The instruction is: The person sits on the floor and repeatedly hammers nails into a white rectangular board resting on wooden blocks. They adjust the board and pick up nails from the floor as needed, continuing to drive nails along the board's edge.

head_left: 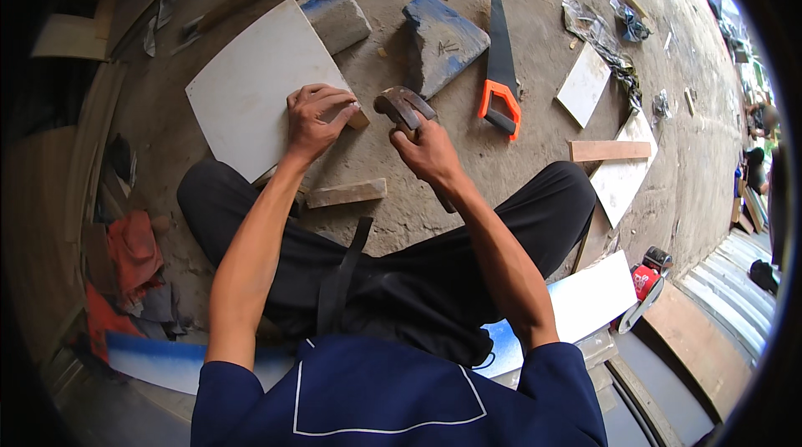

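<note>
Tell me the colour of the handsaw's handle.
The handsaw's handle is bright orange with a dark grip section, seen best in the head view.

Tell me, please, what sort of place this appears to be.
Probably a makeshift woodworking spot: the right hand holds a hammer, a saw lies on the rough floor, and a white board lies under the left hand.
</note>
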A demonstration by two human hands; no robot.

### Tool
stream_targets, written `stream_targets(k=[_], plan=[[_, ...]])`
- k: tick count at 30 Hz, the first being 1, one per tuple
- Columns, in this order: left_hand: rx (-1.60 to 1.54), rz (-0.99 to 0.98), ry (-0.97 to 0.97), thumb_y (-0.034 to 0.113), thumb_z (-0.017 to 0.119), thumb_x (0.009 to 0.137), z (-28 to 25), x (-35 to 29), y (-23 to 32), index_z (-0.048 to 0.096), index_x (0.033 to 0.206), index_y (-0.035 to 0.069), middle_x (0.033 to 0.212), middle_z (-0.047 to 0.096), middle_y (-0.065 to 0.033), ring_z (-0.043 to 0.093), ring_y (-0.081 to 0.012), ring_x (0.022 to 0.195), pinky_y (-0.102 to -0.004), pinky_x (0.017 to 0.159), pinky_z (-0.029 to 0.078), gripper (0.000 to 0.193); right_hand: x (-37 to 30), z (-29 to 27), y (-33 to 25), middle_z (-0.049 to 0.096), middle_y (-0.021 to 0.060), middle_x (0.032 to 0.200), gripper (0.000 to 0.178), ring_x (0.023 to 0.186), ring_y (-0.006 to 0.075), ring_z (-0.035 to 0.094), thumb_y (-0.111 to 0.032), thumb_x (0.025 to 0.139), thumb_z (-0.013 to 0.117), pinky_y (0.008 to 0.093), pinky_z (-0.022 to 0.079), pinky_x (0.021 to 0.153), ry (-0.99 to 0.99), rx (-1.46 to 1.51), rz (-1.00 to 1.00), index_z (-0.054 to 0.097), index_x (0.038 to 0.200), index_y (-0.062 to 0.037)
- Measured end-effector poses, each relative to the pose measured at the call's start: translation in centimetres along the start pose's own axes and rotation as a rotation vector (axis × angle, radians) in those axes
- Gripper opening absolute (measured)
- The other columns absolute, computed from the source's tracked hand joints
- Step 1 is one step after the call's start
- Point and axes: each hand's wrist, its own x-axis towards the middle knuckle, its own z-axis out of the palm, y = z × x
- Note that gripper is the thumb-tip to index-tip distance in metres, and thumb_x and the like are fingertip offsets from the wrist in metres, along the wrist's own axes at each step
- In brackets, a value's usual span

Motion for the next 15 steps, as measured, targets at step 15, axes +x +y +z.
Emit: stream_targets(k=[15], plan=[[-0.004,0.072,0.128,0.027,0.078,0.078,0.7,-0.4,-1.2,0.077,0.084,0.017,0.093,0.071,0.0085,0.06,-0.0156,0.1,-0.0378,0.09,0.037,0.012,0.1,1.8,-4.6,0.064,0.0239,0.078,0.04,0.068,0.0363,0.064,-0.019,0.084,0.059,0.0399,0.051,0.068,0.033,-0.119,-0.121,0.062,0.121,-0.002]])
